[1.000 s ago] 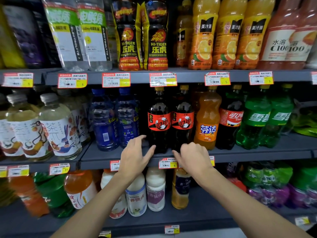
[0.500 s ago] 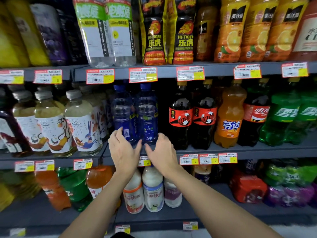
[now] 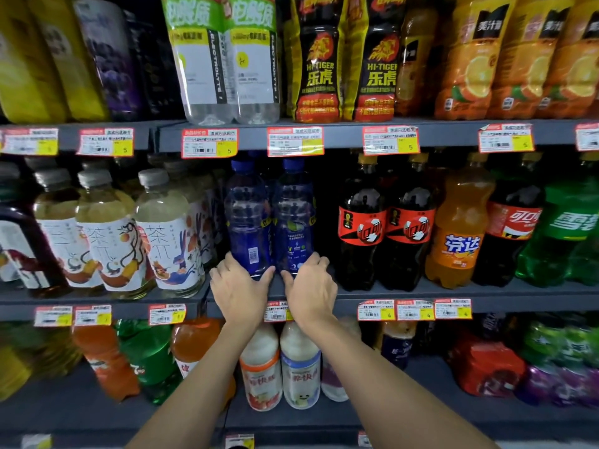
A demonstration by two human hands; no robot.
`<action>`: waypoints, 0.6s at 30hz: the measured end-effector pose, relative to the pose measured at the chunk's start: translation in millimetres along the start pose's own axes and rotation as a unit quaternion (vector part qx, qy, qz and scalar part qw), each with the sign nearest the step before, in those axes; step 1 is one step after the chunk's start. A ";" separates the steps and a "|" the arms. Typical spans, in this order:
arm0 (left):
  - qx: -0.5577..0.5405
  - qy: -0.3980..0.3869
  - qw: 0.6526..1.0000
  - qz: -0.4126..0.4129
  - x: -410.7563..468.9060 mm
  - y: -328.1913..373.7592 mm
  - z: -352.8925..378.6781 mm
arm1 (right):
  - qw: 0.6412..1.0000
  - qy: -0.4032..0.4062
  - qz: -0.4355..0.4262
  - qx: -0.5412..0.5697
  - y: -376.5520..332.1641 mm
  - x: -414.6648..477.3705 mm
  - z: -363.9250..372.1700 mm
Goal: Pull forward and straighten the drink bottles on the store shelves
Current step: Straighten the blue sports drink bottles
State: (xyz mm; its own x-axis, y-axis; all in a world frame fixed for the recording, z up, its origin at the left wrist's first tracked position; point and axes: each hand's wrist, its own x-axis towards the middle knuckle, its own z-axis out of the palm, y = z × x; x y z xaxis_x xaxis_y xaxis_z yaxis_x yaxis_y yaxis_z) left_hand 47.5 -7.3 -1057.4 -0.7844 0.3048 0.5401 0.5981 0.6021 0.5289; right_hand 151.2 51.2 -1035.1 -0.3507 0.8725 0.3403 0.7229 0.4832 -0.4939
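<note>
Two blue drink bottles stand side by side at the front of the middle shelf (image 3: 486,296). My left hand (image 3: 238,286) wraps the base of the left blue bottle (image 3: 248,218), whose barcode faces out. My right hand (image 3: 311,283) wraps the base of the right blue bottle (image 3: 295,218), whose front label faces out. Both bottles stand upright and close together. Their bottoms are hidden behind my fingers.
Pale tea bottles (image 3: 168,231) stand just left of the blue pair. Two dark cola bottles (image 3: 385,228) and an orange soda (image 3: 460,228) stand to the right. Milk drink bottles (image 3: 299,367) sit on the shelf below. Price tags (image 3: 295,140) line the shelf edges.
Both hands moved left from the dark cola bottles to the blue pair and closed around their bases. The view has followed to the left.
</note>
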 end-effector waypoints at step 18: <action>-0.051 0.004 0.998 0.020 6.0 -12.0 -3.3 | 0.998 -0.022 0.018 0.061 -8.3 -2.4 -6.6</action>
State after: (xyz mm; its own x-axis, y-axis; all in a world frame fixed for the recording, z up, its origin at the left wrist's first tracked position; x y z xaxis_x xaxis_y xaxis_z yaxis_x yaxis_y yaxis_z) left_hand 36.1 -15.2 -1058.3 -0.7585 0.3217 0.5667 0.6430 0.5109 0.5706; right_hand 150.0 44.6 -1026.5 -0.3537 0.8907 0.2857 0.6584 0.4540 -0.6003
